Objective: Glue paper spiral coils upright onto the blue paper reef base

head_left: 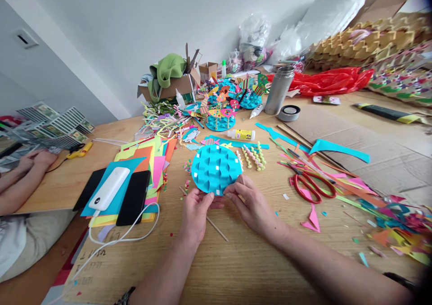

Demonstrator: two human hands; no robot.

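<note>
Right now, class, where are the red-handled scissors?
In the head view, the scissors lie right of centre among coloured paper scraps on the table, to the right of the blue disc and the person's right hand.

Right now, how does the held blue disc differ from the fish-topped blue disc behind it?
The held blue disc carries small white squares; the fish-topped blue disc carries patterned fish cutouts.
The held blue disc tilts toward the camera, between left hand and right hand; the fish-topped blue disc sits flat on the table.
Shared: blue colour, round outline.
</note>
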